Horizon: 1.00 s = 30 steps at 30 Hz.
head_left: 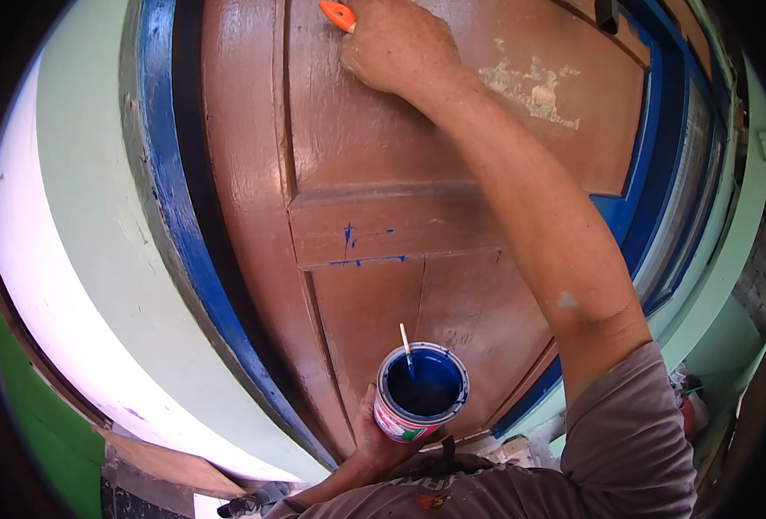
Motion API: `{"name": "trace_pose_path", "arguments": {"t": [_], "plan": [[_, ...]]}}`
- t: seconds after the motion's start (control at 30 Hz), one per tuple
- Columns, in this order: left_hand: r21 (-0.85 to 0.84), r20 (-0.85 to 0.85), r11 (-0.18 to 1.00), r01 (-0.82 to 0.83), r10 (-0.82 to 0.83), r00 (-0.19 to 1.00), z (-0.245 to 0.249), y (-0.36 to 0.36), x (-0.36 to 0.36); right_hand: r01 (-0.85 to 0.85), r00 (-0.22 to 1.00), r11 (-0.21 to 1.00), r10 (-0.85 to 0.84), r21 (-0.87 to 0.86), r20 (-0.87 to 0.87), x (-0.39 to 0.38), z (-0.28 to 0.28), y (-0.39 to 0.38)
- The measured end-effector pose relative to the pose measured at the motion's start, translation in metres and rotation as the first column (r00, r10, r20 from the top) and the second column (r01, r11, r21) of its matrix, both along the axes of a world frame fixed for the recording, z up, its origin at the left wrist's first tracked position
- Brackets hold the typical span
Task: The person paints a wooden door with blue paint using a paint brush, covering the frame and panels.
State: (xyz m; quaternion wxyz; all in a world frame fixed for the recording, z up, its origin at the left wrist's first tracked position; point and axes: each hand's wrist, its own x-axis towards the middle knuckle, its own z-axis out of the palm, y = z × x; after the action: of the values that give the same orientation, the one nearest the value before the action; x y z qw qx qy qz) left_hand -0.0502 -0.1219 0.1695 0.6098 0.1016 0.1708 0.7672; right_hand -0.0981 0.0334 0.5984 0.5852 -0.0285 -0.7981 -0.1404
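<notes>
Gripping an orange-handled tool, your right hand presses high on the brown door; your left hand clasps the paint can low before it.

At 12 o'clock, our right hand hides all but one end of the orange handle. At 6 o'clock, the paint can conceals most of our left hand. We cannot read its label.
</notes>
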Motion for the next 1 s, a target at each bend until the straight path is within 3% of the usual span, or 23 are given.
{"name": "trace_pose_path", "arguments": {"t": [0.07, 0.3, 0.57, 0.73, 0.8, 1.0], "plan": [[0.001, 0.017, 1.0, 0.002, -0.002, 1.0, 0.004, -0.001, 0.0, 0.051, 0.986, 0.999, -0.048, -0.012, 0.158, 0.014, -0.016, -0.008], [0.087, 0.056, 0.994, 0.062, -0.067, 0.996, -0.011, -0.001, -0.006, 0.047, 0.949, 0.997, -0.028, -0.053, 0.313, 0.023, -0.079, -0.019], [-0.015, -0.019, 1.0, -0.013, 0.013, 1.0, 0.008, -0.005, 0.001, 0.071, 0.857, 0.993, -0.011, -0.097, 0.516, 0.035, -0.13, -0.03], [-0.021, -0.136, 0.998, -0.054, 0.051, 0.989, 0.01, -0.005, 0.006, 0.045, 0.857, 0.994, 0.015, -0.104, 0.515, 0.033, -0.14, -0.024], [-0.017, -0.048, 1.0, -0.015, 0.014, 0.999, 0.002, -0.001, 0.003, 0.04, 0.851, 0.994, 0.019, -0.101, 0.525, 0.032, -0.142, -0.022], [0.058, -0.013, 0.998, 0.014, -0.013, 1.0, -0.011, 0.005, 0.002, 0.01, 0.844, 0.993, 0.055, -0.118, 0.534, 0.034, -0.152, -0.019]]}}
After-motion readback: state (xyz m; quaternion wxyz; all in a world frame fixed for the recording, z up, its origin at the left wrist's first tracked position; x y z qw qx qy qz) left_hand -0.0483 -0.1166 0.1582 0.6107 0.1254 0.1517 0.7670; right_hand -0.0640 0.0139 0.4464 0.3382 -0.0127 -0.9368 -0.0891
